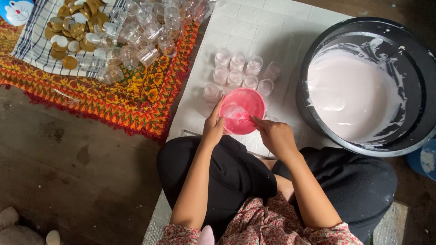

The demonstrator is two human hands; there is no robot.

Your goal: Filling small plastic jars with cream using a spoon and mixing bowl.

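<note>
Dark wooden floorboards (68, 154) run under everything, and over them lies a white quilted mat (254, 31) on which the person sits cross-legged in black trousers. Right at the centre, the left hand (213, 127) is clasped around the near rim of a pink plastic bowl (247, 102), fingers curled on its left edge, while the right hand (274, 136) comes in from four o'clock of the bowl, pinched closed on something small at the bowl's rim; what it grips I cannot make out. A smear of pale pink cream sits inside the bowl. Just beyond it, at twelve o'clock, stands a cluster of small clear jars (238, 72) already filled with that same pale cream, set close together in rows on the mat. At three o'clock from the bowl, touching the mat's edge, sits a big black tub (313, 59) holding a wide pool of the pinkish cream, streaks of it up the inner wall. Off at ten o'clock, a bright orange patterned rug (136, 100) carries a checked cloth (32, 45), a heap of empty clear jars (141, 31) lying every which way, and a pile of gold lids (72, 27) beside them.
</note>
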